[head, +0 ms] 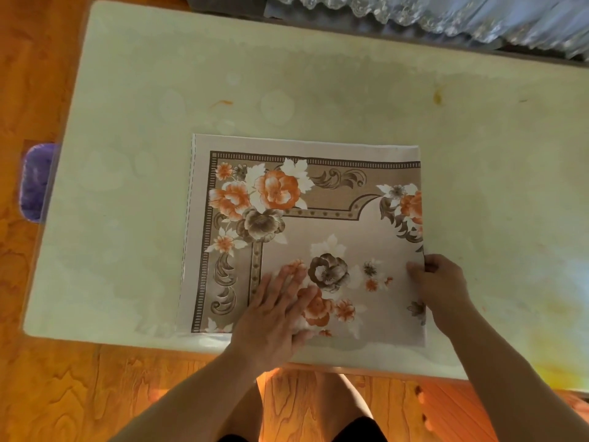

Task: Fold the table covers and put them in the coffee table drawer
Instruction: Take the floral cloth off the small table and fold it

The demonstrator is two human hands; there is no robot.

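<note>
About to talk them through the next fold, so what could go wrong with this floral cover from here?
1. The right hand pinches only the right edge of the table cover; lifting there could pull the stacked layers apart.
2. The left hand lies flat near the front edge alone, so the far corners may drift.
3. The cover's front edge sits near the edge of the table, so it may slide off.

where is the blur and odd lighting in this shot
Head view: the left hand has smeared fingertips, the floral table cover stays fairly sharp; warm yellow glare washes the table at its near right corner; wide-angle lens bows the table edges.
</note>
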